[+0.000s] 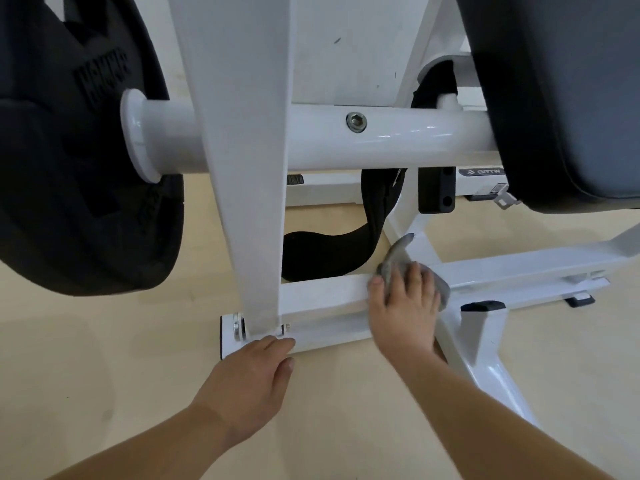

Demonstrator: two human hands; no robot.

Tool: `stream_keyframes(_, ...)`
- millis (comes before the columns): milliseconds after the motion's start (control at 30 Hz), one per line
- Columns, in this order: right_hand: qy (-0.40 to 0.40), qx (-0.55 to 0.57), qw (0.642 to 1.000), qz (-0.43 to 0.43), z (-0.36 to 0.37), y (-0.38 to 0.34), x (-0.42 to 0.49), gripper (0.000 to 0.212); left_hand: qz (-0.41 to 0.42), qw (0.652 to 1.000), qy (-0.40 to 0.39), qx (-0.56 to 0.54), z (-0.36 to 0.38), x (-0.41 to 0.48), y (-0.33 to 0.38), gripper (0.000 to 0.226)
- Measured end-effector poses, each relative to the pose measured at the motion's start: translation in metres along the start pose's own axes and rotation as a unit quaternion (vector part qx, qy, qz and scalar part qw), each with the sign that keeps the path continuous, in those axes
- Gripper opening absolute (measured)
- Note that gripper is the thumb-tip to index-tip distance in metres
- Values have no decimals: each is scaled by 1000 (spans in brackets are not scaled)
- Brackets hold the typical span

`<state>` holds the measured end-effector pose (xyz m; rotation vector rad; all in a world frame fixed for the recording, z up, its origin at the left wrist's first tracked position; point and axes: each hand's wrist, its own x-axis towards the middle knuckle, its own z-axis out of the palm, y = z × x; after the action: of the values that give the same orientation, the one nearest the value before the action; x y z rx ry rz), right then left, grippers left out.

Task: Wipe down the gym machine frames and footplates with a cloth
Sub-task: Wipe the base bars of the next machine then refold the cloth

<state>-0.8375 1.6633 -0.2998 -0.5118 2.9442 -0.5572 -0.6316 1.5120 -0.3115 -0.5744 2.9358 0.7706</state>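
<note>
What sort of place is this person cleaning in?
Most likely a gym: a black weight plate loaded on a white machine frame, a dark pad at the right, and the right hand pressing a grey cloth on the frame's low bar.

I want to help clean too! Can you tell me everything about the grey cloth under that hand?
The cloth is a small grey rag, soft-looking and bunched up, not folded. It lies on the machine's low white frame bar, near where the bars join. The right hand presses it down with fingers spread, covering most of it. One pointed corner sticks up past the thumb, and a rounded edge peeks out beyond the fingers. Wet or dry, I cannot tell.
</note>
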Motion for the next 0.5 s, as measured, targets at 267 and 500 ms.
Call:
stream_keyframes(267,-14,-52,962,-269,22,-9,-37,60,2,998,41,-55,4,12,27,20)
stream_keyframes(500,18,-42,992,-115,-26,86,27,62,-20,995,48,-80,11,33,39,26)
